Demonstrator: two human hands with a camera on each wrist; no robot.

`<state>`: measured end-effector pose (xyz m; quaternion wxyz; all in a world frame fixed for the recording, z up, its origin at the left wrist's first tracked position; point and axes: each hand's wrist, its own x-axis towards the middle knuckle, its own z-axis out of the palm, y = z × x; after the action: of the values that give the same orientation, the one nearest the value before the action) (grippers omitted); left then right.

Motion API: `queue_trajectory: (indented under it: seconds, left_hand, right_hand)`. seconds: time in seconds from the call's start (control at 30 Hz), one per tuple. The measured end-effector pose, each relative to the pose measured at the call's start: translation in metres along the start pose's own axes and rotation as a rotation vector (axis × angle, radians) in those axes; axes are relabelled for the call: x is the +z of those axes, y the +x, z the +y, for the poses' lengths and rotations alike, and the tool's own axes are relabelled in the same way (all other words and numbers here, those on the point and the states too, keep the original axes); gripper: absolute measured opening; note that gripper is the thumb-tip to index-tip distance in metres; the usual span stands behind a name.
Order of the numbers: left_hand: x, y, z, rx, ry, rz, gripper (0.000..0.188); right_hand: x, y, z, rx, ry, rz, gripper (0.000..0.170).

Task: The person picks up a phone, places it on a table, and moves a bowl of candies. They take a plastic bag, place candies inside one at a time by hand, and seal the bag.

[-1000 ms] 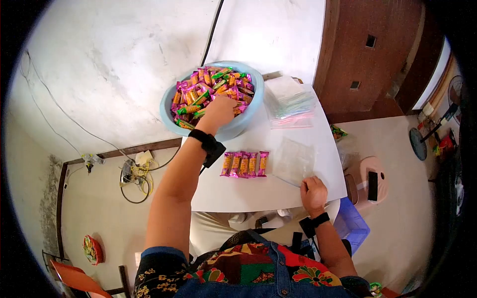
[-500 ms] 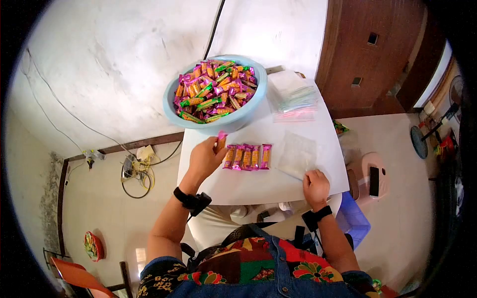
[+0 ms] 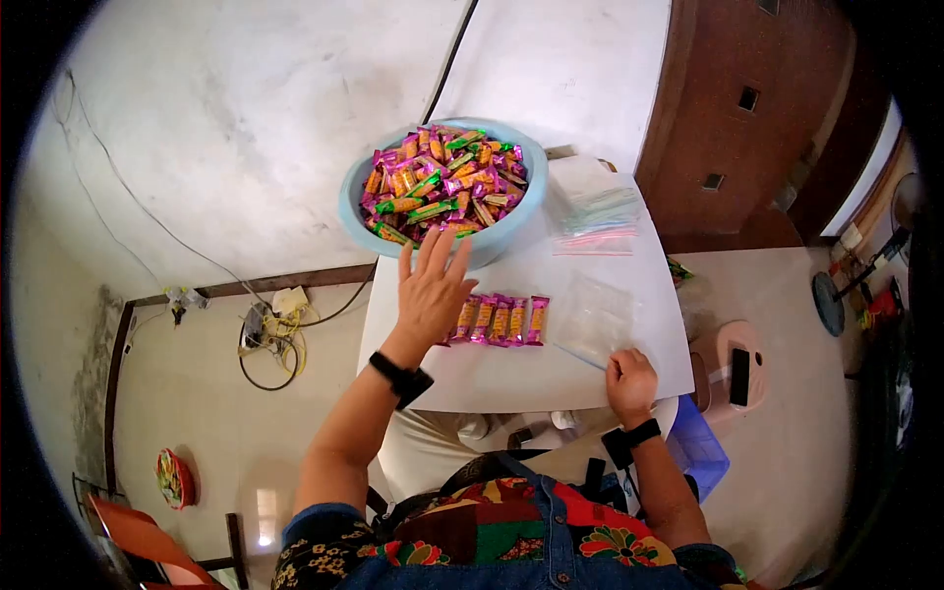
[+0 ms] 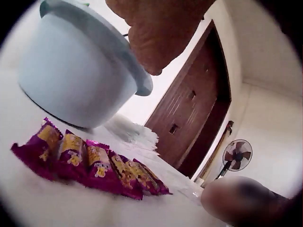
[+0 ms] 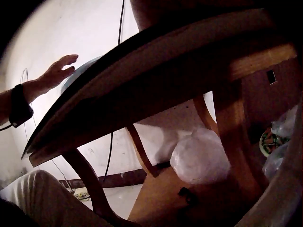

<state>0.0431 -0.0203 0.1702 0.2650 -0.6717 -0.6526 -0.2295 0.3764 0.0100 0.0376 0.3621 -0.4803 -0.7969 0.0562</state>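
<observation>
Nearest is the person's patterned shirt (image 3: pixel 511 541), with bare forearms reaching from it over a white table (image 3: pixel 492 382). Each wrist carries a black strap. The right hand (image 3: pixel 630 383) rests near the table's front edge, its fingers curled in at the corner of a flat, clear plastic bag (image 3: pixel 598 317); whether they pinch the bag or merely lie against it cannot be told from here. The left hand (image 3: pixel 431 295) is raised above the table with its fingers well spread and straight; it has hold of nothing, and its fingertips point toward the basin.

Just beside and partly beneath the left hand, as seen from above, lies a row of purple-and-yellow packets (image 3: pixel 500 321). Six can be counted in the left wrist view, side by side, touching or nearly so. The clear bag lies to the right of this row, apart from it.

Farther back stands a pale blue basin (image 3: pixel 509 234), heaped with similar packets (image 3: pixel 442 189), some of them green. To its right lies a stack of clear bags (image 3: pixel 595 218) with coloured edges.

Below the table, the right wrist view shows a white plastic sack (image 5: pixel 201 156). A blue crate (image 3: pixel 700 444) stands past the right forearm, with a pink stool (image 3: pixel 757 383) beyond. Farthest are the white wall (image 3: pixel 265 118), a brown door (image 3: pixel 757 59) and a fan (image 4: pixel 237 155).
</observation>
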Motion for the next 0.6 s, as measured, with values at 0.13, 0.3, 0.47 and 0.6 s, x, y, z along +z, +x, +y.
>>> queue_trajectory:
  seconds: [0.13, 0.3, 0.47, 0.6]
  left_hand:
    - [0.028, 0.023, -0.014, 0.023, 0.052, -0.04, 0.054]
    - [0.05, 0.02, -0.038, 0.011, 0.023, 0.04, 0.036]
    - [0.05, 0.021, -0.047, 0.068, 0.0, -0.022, 0.038]
    - [0.051, 0.023, -0.05, 0.046, -0.106, 0.071, 0.035]
  right_hand:
    - [0.0, -0.002, 0.002, 0.012, -0.032, -0.024, 0.01]
    - [0.011, -0.016, 0.007, 0.023, -0.007, -0.04, 0.01]
    - [0.009, -0.014, 0.005, -0.006, -0.023, -0.04, 0.011]
    - [0.009, -0.011, 0.004, -0.018, -0.02, 0.007, 0.007]
